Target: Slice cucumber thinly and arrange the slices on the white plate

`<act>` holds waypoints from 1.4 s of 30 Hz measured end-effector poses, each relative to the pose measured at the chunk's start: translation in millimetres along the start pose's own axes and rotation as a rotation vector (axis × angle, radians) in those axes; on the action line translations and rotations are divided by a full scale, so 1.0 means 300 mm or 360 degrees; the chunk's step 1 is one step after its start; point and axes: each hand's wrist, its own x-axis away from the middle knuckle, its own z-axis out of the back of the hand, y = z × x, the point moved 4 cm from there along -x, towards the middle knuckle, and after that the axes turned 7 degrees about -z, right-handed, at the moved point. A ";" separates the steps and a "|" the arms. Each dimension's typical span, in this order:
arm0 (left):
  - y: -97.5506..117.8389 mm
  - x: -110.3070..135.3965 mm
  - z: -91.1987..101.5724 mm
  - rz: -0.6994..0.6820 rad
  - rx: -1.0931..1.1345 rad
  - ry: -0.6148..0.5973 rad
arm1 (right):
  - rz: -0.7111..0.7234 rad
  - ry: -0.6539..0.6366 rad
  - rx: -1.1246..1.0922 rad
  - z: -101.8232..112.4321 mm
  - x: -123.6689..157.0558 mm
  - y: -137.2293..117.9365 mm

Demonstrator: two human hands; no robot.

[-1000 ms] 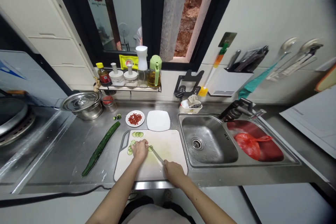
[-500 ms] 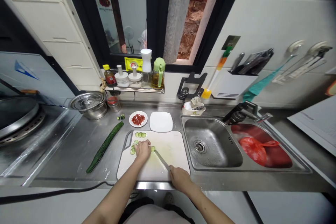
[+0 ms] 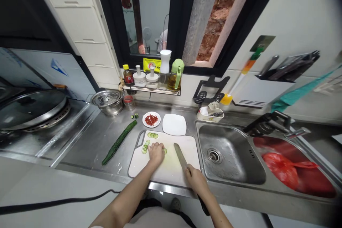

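Note:
My left hand rests curled on the white cutting board, covering a piece of cucumber I can barely see. Cucumber slices lie just left of it, and a few more slices sit at the board's far edge. My right hand grips the handle of a knife; the blade points away from me, lifted clear to the right of my left hand. A whole cucumber lies on the steel counter left of the board.
A small plate of chopped red chilli and a white square plate stand behind the board. A steel sink is on the right, with a red bag in the second basin. A lidded pot and a condiment shelf stand at the back.
The knife blade has swung away from my left hand to the right and now points away from me. The camera view has shifted left, so everything sits further right in the frame.

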 end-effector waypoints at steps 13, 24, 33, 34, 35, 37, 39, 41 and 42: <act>-0.070 0.077 0.048 0.0164 0.0377 0.0099 | 0.0003 -0.0032 -0.0025 -0.002 -0.009 -0.001; -0.319 0.140 0.133 0.0459 0.0332 0.0155 | 0.0018 -0.0036 -0.0002 -0.012 -0.024 -0.013; -0.350 0.130 0.139 0.0448 0.0226 0.0180 | 0.0025 -0.0011 0.0009 -0.011 -0.033 -0.026; -0.348 0.130 0.137 0.0438 0.0203 0.0175 | 0.0025 -0.0008 0.0003 -0.013 -0.033 -0.026; -0.347 0.131 0.136 0.0428 0.0174 0.0175 | 0.0025 -0.0006 -0.0001 -0.014 -0.032 -0.026; -0.345 0.135 0.134 0.0415 0.0099 0.0192 | 0.0032 -0.0002 0.0001 -0.017 -0.030 -0.024; -0.343 0.139 0.133 0.0416 0.0035 0.0216 | 0.0033 -0.0004 0.0006 -0.020 -0.028 -0.021; -0.335 0.140 0.131 0.0433 0.0017 0.0233 | 0.0025 -0.0010 0.0011 -0.022 -0.024 -0.018; -0.327 0.137 0.130 0.0436 0.0025 0.0241 | 0.0021 -0.0014 0.0013 -0.023 -0.023 -0.017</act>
